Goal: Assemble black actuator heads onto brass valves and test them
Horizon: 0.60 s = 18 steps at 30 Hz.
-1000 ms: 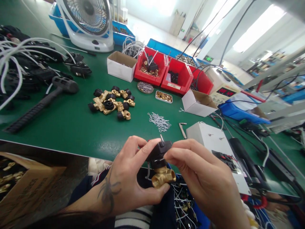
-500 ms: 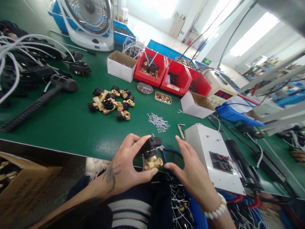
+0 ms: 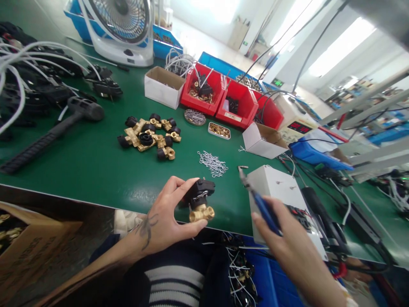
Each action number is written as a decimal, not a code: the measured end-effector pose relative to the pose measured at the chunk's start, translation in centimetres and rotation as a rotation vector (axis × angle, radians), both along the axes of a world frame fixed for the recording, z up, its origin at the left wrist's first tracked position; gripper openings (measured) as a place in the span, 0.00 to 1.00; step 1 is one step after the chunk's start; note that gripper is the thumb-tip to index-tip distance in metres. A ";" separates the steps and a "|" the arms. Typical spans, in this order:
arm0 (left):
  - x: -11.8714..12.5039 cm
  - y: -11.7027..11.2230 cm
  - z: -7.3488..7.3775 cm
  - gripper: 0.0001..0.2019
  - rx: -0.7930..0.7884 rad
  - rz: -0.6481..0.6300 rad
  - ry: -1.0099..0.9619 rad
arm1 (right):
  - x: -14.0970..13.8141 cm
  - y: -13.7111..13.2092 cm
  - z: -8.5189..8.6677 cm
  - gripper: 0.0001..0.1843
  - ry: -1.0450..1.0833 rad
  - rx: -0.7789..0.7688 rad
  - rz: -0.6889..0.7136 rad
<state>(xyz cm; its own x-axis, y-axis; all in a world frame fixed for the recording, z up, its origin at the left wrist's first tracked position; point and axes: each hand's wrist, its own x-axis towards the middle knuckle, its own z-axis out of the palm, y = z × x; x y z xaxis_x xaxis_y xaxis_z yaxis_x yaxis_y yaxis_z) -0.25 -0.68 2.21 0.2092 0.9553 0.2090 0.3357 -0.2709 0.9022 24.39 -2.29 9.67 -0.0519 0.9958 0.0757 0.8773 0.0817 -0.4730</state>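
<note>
My left hand (image 3: 174, 213) is closed on a brass valve (image 3: 202, 212) with a black housing (image 3: 202, 189) on top, held at the bench's front edge, thumb under the brass body and fingers behind the housing. A thin metal clip (image 3: 200, 197) crosses the join between brass and housing. To the right, my right hand (image 3: 284, 230) grips pliers (image 3: 263, 209) by their blue handles, jaws pointing away from me near a small L-shaped metal piece (image 3: 243, 167). Beyond the valve lies a loose heap of wire clips (image 3: 212, 163).
Brass fittings with black caps (image 3: 150, 136) sit left of centre, near a black hammer (image 3: 51, 132). Red bins (image 3: 236, 106), a white box (image 3: 164, 87) and a small tray (image 3: 219, 130) line the back. A grey switch box (image 3: 275, 183) stands right; a blue crate (image 3: 262, 273) sits below.
My right hand has moved right, away from the valve, and now has the blue-handled pliers in its grip. My left hand still holds the valve, shifted slightly left.
</note>
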 end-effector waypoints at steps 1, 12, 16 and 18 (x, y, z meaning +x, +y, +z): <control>0.0 0.0 0.1 0.32 -0.001 -0.002 -0.003 | -0.1 0.0 0.6 0.12 0.094 0.116 -0.052; -0.3 0.2 0.1 0.34 -0.008 -0.060 0.006 | -1.7 1.7 -0.7 0.08 0.028 0.169 0.202; -0.2 0.2 0.2 0.33 0.005 -0.055 -0.014 | -1.7 1.3 -0.3 0.09 0.371 0.585 -0.100; -0.2 0.2 0.2 0.33 0.004 -0.060 -0.010 | -2.1 1.3 -0.8 0.07 0.343 0.566 -0.027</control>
<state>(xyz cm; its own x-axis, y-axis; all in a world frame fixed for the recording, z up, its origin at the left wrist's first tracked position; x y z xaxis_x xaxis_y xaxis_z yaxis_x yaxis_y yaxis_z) -0.44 -0.45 2.43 0.2639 0.9402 0.2154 0.3097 -0.2941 0.9042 22.27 -1.00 8.90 0.0932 0.7978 0.5957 0.6897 0.3798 -0.6165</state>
